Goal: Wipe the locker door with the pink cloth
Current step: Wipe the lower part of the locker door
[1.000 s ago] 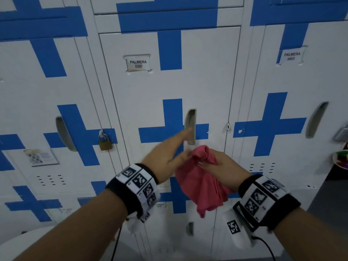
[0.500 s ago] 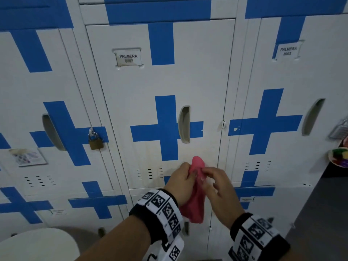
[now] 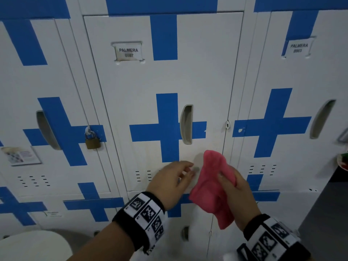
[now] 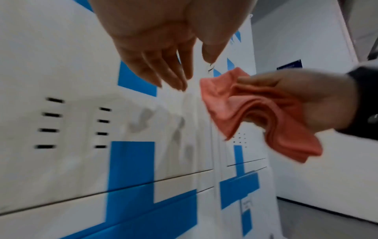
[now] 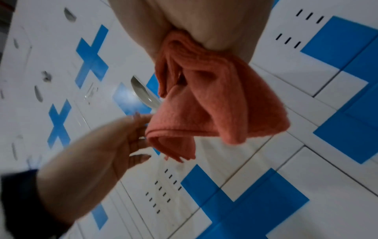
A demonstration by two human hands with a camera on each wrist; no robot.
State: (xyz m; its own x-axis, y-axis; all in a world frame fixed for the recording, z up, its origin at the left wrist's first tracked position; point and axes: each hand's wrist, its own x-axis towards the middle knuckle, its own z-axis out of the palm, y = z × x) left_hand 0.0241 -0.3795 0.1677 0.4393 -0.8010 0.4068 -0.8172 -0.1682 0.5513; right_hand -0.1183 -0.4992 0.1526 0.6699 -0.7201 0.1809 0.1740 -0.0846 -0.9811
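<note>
Left hand (image 3: 172, 182) is reaching forward, fingers (image 4: 163, 71) straight and loosely spread, holding nothing. Right hand (image 3: 238, 194) is sitting just beside it, fingers curled and gripping the pink cloth (image 3: 212, 187). Both forearms are extending forward, each wearing a marker-patterned wristband.

"PALMERA" is printed on the label (image 3: 128, 52) of the locker door (image 3: 203, 76), toward eleven o'clock. "PALMERA 0003" is read on the label at two o'clock (image 3: 299, 48).

Dim even indoor light, soft hand shadows on white metal, wrist views motion-blurred, edges bowed
</note>
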